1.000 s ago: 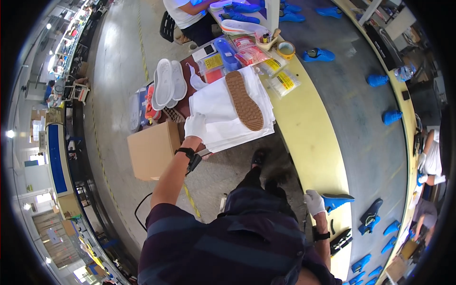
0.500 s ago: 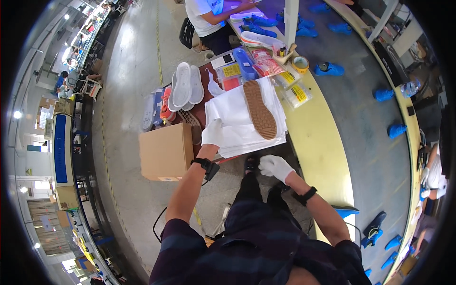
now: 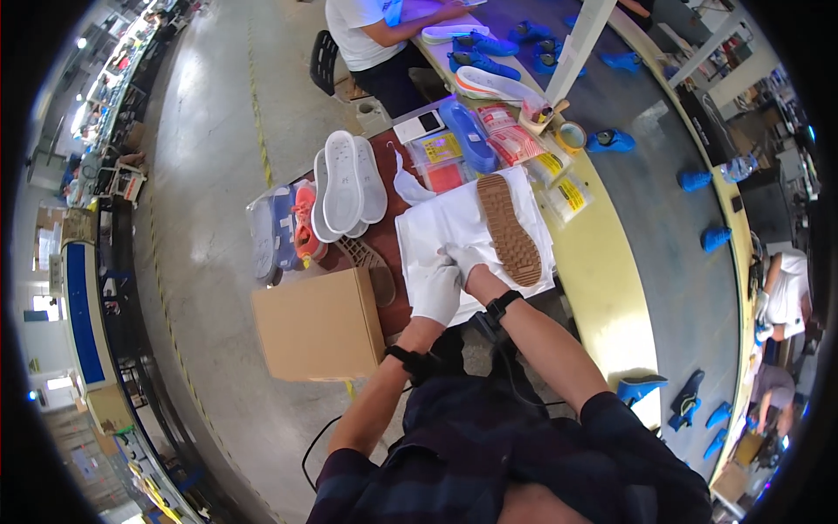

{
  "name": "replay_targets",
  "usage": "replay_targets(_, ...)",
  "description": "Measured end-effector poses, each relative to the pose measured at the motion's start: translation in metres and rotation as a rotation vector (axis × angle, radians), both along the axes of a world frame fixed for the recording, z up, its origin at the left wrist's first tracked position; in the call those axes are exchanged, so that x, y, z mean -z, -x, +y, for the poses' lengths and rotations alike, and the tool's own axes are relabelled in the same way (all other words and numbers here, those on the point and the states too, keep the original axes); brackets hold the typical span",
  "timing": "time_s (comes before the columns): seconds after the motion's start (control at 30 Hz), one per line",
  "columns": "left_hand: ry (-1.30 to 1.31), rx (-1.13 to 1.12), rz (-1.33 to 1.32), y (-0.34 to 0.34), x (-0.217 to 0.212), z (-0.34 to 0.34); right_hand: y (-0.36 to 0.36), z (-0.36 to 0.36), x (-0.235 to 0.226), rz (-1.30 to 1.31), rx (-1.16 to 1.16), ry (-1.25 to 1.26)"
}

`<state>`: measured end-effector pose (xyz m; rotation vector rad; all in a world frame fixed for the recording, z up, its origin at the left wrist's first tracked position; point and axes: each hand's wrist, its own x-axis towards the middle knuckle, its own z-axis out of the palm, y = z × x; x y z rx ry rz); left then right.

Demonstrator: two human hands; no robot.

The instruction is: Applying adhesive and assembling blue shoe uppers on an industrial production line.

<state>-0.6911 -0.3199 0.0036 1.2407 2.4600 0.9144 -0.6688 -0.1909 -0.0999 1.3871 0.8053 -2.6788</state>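
Both my hands wear white gloves and meet over a stack of white sheets (image 3: 436, 229) on the table. My left hand (image 3: 435, 293) rests on the near part of the sheets with its fingers curled closed. My right hand (image 3: 468, 265) touches it from the right, fingertips drawn together. White glove on white sheet hides what, if anything, the fingers pinch. To the right of my hands, a brown shoe outsole (image 3: 510, 229) lies tread up on the stack. A cardboard box (image 3: 316, 325) stands left of my left hand.
White soles (image 3: 339, 188), an orange shoe (image 3: 305, 229) and a brown openwork sole (image 3: 371, 266) lie left of the sheets. Beyond are a blue sole (image 3: 469, 138), plastic packets (image 3: 508, 135) and a tape roll (image 3: 571, 135). Blue shoes (image 3: 611, 141) sit on the dark conveyor; a seated person (image 3: 375, 44) is beyond.
My right hand has come up from beside the table onto the sheets and met my left. My left hand has moved from the sheets' left edge toward their near middle. The view has shifted.
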Motion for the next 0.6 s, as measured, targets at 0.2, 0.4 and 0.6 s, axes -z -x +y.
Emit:
replay_targets(0.2, 0.221, 0.064, -0.285, 0.053, -0.022, -0.004, -0.019, 0.007, -0.045, -0.154, -0.212, -0.173)
replay_targets(0.4, 0.294, 0.592, 0.152, 0.096, 0.027, 0.058, -0.03, 0.004, -0.056, -0.221, -0.302, -0.424)
replay_targets(0.6, 0.385, 0.703, 0.353, 0.077, 0.034, 0.078, -0.06, 0.013, -0.053, -0.253, -0.293, -0.614)
